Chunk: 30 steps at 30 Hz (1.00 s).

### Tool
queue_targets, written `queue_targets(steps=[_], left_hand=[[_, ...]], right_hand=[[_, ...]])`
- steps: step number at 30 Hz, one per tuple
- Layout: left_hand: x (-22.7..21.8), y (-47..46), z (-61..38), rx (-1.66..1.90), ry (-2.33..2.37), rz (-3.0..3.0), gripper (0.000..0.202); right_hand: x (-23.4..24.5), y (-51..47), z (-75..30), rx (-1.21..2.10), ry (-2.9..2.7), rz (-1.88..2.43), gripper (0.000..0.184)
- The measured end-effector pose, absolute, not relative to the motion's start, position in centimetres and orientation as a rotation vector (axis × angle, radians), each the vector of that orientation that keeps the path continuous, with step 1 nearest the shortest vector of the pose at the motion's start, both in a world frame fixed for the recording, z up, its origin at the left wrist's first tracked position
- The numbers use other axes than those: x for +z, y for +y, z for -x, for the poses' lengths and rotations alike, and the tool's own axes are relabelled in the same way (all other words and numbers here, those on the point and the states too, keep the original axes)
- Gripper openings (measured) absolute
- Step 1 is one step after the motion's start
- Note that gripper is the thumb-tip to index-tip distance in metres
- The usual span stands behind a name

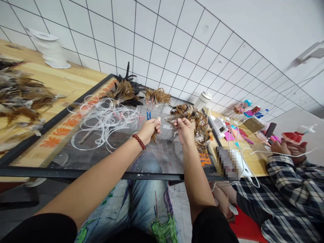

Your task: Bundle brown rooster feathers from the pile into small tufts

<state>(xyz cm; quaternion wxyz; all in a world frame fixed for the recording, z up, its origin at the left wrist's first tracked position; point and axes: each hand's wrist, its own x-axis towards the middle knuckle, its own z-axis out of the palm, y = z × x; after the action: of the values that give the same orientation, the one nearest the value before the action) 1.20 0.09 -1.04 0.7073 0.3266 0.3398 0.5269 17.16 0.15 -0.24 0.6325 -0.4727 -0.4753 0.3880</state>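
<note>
My left hand [151, 130], with a beaded bracelet at its wrist, is closed on a small bunch of feathers [154, 137]; pale quill ends stick up past the fingertips. Just to its right, my right hand [186, 130] pinches a greyish-brown feather [172, 118] that points toward the left hand. Behind and beside the right hand lies a heap of brown feathers [199, 123]. Beyond the left hand are blue-handled snips [149, 114] and a tied brown feather bunch [157, 96]. A larger brown and black bunch [124, 90] lies farther left.
A tangle of clear tubing or cord [101, 123] covers the left of the black-framed glass panel [86, 172]. Further left are a white spool [52, 50] and more feathers [20, 94]. At right are a white bottle [203, 100], cables and a person's plaid sleeve [283, 170].
</note>
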Motion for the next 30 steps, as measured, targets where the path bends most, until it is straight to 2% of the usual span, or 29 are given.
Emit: queue_targets(steps=[2, 5, 7, 9, 17, 23, 27, 30], left_hand=[[-0.8, 0.1, -1.1, 1.158, 0.734, -0.679, 0.02], [-0.6, 0.4, -0.9, 1.28, 0.769, -0.581, 0.02], [-0.6, 0.9, -0.5, 1.391, 0.82, -0.484, 0.022], [-0.8, 1.3, -0.2, 1.47, 0.832, -0.41, 0.024], [-1.8, 1.5, 0.0, 1.602, 0.803, -0.443, 0.022], [-2.2, 1.0, -0.3, 1.587, 0.836, -0.488, 0.026], [-2.4, 0.5, -0.7, 1.528, 0.828, -0.493, 0.025], [-2.6, 0.3, -1.0, 1.508, 0.856, -0.532, 0.026]], right_hand=[[-0.3, -0.1, -16.8, 0.727, -1.2, 1.097, 0.021], [-0.2, -0.6, -17.2, 0.479, -1.65, 1.128, 0.009], [-0.3, -0.7, -17.7, 0.326, -1.82, 1.189, 0.014], [-0.7, -0.7, -18.1, 0.182, -1.761, 1.328, 0.021], [-1.3, -0.8, -18.0, -0.062, -1.663, 1.734, 0.025], [-1.9, -1.3, -15.8, -0.054, -1.829, 1.926, 0.036], [-2.8, -1.3, -14.8, 0.031, -1.926, 1.907, 0.016], [-3.0, -1.3, -15.0, 0.187, -1.811, 1.734, 0.015]])
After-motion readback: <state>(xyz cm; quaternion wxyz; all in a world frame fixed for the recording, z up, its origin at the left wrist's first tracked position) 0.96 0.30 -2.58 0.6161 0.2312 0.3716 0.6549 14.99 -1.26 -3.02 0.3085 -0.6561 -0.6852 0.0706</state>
